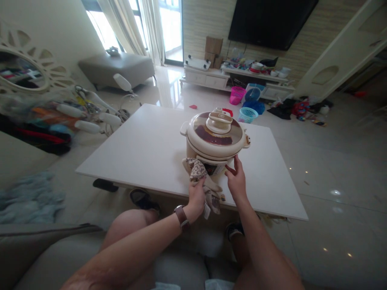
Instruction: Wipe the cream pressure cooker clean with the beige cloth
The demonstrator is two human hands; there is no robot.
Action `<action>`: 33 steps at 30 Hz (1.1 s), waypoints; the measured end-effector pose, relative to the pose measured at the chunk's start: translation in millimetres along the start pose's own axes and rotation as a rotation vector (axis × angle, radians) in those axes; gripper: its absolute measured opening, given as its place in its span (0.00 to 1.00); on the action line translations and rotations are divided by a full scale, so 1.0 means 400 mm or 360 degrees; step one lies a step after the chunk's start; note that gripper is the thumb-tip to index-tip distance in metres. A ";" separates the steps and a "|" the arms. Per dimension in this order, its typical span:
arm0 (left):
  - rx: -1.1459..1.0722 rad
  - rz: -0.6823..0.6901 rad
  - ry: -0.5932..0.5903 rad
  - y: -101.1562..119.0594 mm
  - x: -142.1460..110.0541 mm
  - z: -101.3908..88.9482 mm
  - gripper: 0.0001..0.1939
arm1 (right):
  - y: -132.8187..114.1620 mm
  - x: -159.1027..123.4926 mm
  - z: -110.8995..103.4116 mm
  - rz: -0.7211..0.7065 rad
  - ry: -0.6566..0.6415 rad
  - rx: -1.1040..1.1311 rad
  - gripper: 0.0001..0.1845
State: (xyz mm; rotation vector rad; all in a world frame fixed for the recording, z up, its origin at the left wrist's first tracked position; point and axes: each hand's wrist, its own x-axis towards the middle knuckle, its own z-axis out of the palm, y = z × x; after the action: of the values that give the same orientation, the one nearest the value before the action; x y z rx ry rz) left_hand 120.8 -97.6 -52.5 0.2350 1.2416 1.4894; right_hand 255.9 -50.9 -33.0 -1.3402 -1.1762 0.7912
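A beige electric pressure cooker (pixel 193 150) with a shiny lid and a top handle stands upright on the white table (pixel 145 141). In front of it, my left hand (pixel 197 197) is closed around a patterned cloth (pixel 198 168). The upper part of the cloth lies against the cooker's front, and the rest hangs over the table's near edge. My right hand (pixel 236 179) is at the cooker's lower right front, fingers apart, with the fingertips on or close to its side. The cloth partly covers the cooker's front panel (pixel 214 167).
Beyond the table, a light blue basket (pixel 248 115) and a pink basket (pixel 237 95) stand on the tiled floor. A low TV cabinet (pixel 208 78) bears assorted items. A lamp with several white shades (pixel 122 82) is at the left, near a grey bench (pixel 121 68).
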 end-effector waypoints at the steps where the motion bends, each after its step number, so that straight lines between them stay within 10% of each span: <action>1: 0.0005 0.0007 -0.0001 0.008 0.005 -0.001 0.16 | 0.000 0.000 0.000 0.0001 -0.0003 0.0001 0.49; 16: 0.0084 -0.0557 0.0051 0.215 0.127 -0.033 0.06 | -0.006 0.030 -0.004 -0.0045 0.0164 -0.0415 0.57; 22: 0.0025 -0.0122 0.0151 0.250 0.190 -0.029 0.08 | -0.004 0.034 -0.010 -0.0073 0.0167 -0.0716 0.53; 33: 0.0203 0.0270 0.0119 0.132 0.184 -0.003 0.12 | -0.004 0.049 -0.026 -0.0082 0.0023 -0.0536 0.59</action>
State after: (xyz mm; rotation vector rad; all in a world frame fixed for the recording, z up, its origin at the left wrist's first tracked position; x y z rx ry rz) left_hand 62.2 -28.9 -46.2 0.3807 1.4075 1.5769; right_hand 270.6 -35.8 -26.3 -1.5789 -1.3695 0.5606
